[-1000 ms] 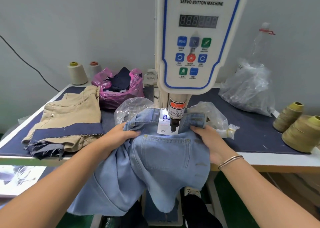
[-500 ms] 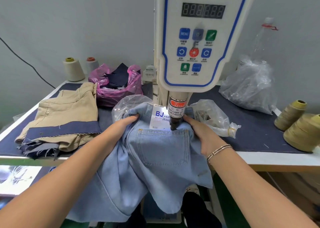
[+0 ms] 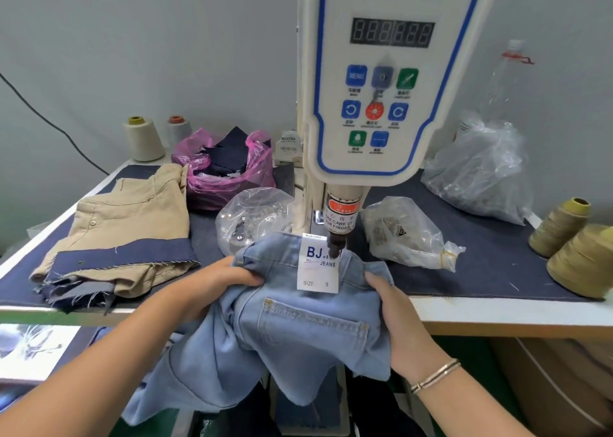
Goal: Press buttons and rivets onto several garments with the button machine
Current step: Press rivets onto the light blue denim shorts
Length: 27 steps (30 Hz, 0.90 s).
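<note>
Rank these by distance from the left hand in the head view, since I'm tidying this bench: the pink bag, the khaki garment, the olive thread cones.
From the left hand:
1. khaki garment, beside it on the left of the table.
2. pink bag, behind it, toward the wall.
3. olive thread cones, at the far right edge, past the machine.
</note>
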Each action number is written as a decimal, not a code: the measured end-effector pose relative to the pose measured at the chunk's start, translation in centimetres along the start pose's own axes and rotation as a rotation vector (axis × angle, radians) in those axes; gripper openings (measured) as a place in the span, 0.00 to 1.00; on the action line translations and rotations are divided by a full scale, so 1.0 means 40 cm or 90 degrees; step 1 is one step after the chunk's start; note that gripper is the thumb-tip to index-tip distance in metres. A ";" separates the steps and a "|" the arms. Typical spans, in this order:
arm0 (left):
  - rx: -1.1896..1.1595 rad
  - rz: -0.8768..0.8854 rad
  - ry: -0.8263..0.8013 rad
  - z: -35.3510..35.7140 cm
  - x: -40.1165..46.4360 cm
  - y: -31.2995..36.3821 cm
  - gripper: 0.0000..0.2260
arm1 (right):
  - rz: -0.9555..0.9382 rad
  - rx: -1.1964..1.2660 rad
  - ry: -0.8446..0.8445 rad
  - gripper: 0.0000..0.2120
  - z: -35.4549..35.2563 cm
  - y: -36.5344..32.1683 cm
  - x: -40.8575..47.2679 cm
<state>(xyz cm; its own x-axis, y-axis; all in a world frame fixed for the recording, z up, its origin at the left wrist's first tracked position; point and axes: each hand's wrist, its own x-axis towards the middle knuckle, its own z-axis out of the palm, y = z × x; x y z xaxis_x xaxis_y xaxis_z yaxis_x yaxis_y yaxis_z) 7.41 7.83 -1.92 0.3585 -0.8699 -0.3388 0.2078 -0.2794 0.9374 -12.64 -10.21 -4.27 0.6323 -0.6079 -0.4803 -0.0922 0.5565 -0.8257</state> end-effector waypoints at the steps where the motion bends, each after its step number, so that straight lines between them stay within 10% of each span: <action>1: -0.002 -0.017 -0.004 -0.002 -0.001 -0.001 0.14 | 0.041 0.022 -0.006 0.14 -0.003 0.008 -0.016; 27: 0.075 -0.286 0.013 -0.013 0.011 0.049 0.15 | 0.124 0.176 -0.029 0.22 0.017 0.045 -0.094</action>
<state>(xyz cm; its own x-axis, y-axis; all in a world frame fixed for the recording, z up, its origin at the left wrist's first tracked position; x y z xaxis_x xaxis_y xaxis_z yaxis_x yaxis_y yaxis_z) 8.46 7.14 -0.27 0.2752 -0.6440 -0.7138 0.2418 -0.6722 0.6998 -14.64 -6.54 -3.74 0.6573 -0.4526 -0.6026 -0.0060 0.7964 -0.6047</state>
